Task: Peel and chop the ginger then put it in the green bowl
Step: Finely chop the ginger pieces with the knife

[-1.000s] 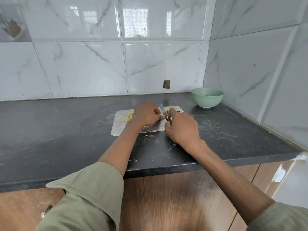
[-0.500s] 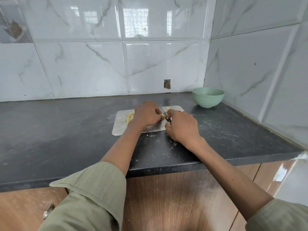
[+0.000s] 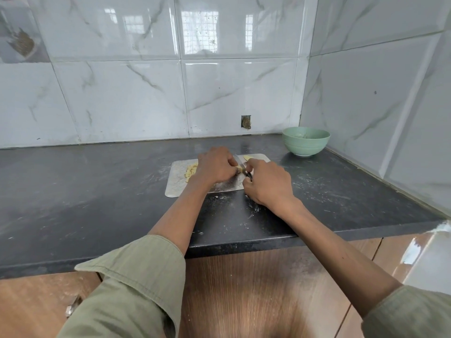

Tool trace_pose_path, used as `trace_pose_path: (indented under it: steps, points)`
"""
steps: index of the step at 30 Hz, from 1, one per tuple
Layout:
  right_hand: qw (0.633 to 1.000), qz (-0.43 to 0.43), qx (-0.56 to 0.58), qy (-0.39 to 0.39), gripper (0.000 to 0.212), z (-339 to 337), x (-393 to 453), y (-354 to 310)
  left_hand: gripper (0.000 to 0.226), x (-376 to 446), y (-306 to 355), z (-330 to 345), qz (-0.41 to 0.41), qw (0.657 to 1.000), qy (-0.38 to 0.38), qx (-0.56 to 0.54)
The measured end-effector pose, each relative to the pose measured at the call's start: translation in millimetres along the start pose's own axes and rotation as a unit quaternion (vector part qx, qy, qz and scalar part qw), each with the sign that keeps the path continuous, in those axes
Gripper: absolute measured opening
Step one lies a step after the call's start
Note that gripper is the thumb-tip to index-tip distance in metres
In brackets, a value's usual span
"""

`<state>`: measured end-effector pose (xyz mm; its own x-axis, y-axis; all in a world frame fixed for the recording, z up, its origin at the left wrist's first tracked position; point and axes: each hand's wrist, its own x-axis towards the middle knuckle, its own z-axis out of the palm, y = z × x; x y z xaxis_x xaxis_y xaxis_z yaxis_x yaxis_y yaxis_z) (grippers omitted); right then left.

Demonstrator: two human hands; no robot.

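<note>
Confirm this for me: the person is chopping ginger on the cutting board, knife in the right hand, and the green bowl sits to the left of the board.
Not quite. In the head view the green bowl sits to the right of the cutting board, in the corner. The rest holds: the right hand holds the knife over the ginger.

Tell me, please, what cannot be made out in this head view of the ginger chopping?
- Ginger piece being cut: mostly hidden under the left hand.
- Knife handle: covered by the right hand.
- Green bowl contents: only faint specks, too small to identify.
- Chopped pile: partly behind the left hand.
</note>
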<state>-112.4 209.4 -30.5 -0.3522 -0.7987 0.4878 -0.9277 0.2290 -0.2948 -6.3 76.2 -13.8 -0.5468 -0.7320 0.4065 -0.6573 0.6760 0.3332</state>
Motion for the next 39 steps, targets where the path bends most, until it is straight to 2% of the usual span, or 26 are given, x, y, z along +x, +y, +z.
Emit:
trace_pose_path:
  steps: [10, 21, 31, 39]
  points:
    - [0.999, 0.019, 0.023, -0.014, 0.024, -5, -5, 6, 0.011, 3, -2, 0, -0.007, 1.000, -0.007, -0.001]
    - [1.000, -0.002, -0.022, 0.019, 0.024, -3, -11, -3, 0.012, 1, -1, 0, -0.013, 1.000, -0.013, -0.011]
    - [0.999, -0.008, -0.013, 0.035, 0.025, -7, -13, -6, 0.016, 4, -8, -5, 0.002, 0.999, -0.031, -0.021]
    - [0.999, -0.018, -0.024, 0.016, 0.021, -5, -12, -6, 0.011, 5, -10, -1, 0.003, 0.999, -0.033, -0.043]
